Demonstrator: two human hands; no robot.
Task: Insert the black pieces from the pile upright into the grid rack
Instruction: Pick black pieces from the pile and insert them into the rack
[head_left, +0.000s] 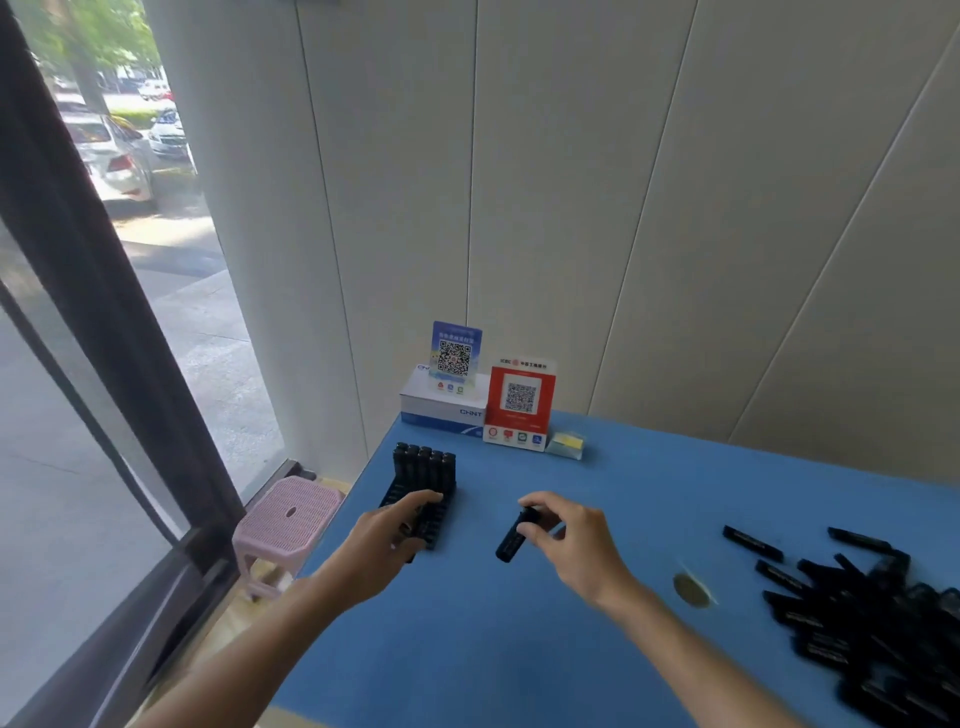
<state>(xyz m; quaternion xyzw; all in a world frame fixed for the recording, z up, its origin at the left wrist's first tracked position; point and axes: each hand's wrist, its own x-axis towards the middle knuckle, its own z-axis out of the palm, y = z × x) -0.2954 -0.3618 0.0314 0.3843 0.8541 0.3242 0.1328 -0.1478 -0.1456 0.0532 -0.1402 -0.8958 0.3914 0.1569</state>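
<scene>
Beside rack (423, 499), held piece (514, 538)

A white box (441, 402), two QR-code stands (519, 402) on the blue table (519, 649); pink stool (288, 519) beside it.

My blue table (519, 649) carries the black grid rack (423, 499) near its left edge, one row of pieces standing at the rack's far end. At the back sit a white box (441, 408), a red sign (519, 405) and a small clear case (567, 446). The pile of black pieces (883, 634) sprawls on my right.
</scene>
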